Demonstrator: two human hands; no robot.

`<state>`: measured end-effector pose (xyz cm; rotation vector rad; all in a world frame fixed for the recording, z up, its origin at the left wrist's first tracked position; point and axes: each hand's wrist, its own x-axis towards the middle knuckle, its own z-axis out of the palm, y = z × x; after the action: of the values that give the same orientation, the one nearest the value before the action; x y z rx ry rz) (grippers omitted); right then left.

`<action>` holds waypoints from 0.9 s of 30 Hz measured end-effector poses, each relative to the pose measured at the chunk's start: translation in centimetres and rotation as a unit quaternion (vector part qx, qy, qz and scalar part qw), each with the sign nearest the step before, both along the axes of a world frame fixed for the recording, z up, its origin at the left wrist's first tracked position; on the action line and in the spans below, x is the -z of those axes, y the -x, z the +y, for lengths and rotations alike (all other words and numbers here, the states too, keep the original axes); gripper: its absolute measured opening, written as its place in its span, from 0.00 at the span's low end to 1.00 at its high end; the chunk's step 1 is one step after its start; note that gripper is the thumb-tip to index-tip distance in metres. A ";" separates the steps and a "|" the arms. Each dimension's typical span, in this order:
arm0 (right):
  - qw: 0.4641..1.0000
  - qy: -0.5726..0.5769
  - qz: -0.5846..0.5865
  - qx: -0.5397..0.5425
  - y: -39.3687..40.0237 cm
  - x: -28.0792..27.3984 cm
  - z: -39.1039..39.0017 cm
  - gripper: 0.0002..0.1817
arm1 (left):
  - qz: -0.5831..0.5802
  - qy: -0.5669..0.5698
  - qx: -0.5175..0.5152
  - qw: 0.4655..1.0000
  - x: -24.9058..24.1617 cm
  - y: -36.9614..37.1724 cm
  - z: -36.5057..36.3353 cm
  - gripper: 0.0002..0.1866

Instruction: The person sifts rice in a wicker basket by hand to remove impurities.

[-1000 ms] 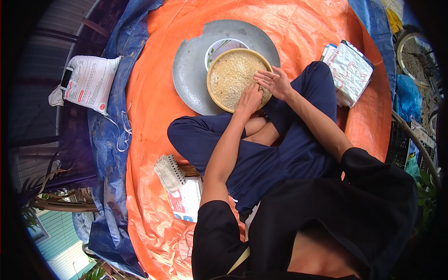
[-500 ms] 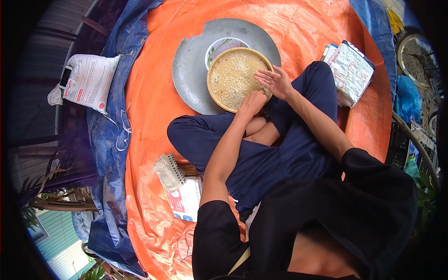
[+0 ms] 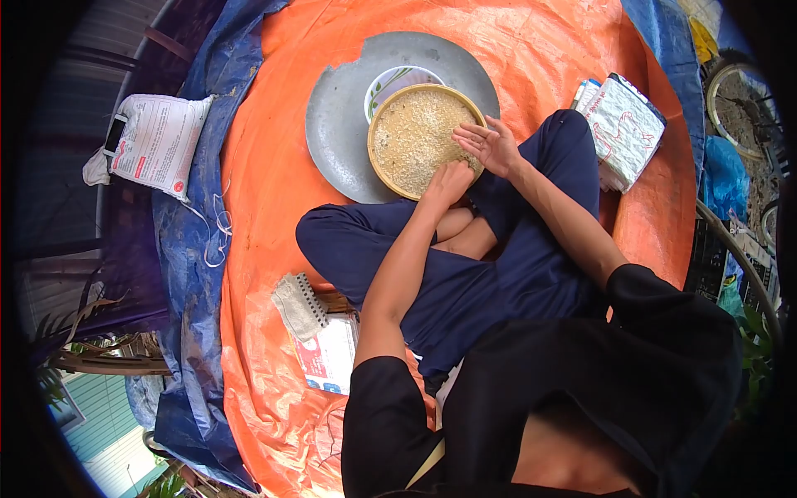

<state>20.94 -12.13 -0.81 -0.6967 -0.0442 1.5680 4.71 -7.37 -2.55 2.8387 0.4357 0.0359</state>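
Observation:
A round, yellow-rimmed shallow basket (image 3: 373, 158), filled with pale grain (image 3: 419, 133), sits in front of my crossed legs. Its far edge overlaps a white bowl with a green leaf pattern (image 3: 404, 76), which rests on a big grey round tray (image 3: 332, 124) with a ragged edge. My left hand (image 3: 449, 182) is at the basket's near right side, fingers bent down and drawn together at the grain; whatever lies between the fingertips is too small to make out. Beside it, my right hand (image 3: 488, 147) is held palm up over the right rim, fingers stretched out.
An orange tarp (image 3: 274, 166) lies beneath everything, with a blue tarp (image 3: 187, 274) along the left. White printed sacks (image 3: 155, 141) lie at left, and folded ones (image 3: 623, 124) by my right knee. A spiral notebook (image 3: 299, 307) is near my left knee. A bicycle wheel (image 3: 739, 108) stands far right.
Both hands stay in nearly the same place. Basket, bowl and tray have not visibly moved; the view has shifted only very slightly.

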 end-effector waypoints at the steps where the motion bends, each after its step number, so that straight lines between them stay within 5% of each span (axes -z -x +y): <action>1: 1.000 -0.001 0.000 0.001 0.0 0.0 0.0 0.38 | -0.001 0.001 0.000 1.000 0.0 0.0 0.0 0.07; 19: 1.000 -0.003 -0.002 0.008 0.0 0.1 0.0 0.38 | -0.004 -0.003 -0.012 1.000 -0.1 0.0 0.5 0.06; 27: 1.000 0.004 -0.003 0.009 0.0 0.1 0.0 0.38 | -0.125 -0.047 -0.018 0.991 0.2 -0.2 0.4 0.08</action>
<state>20.96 -12.11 -0.90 -0.7071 -0.0350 1.5489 4.95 -6.94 -2.80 2.8642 0.4403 0.4256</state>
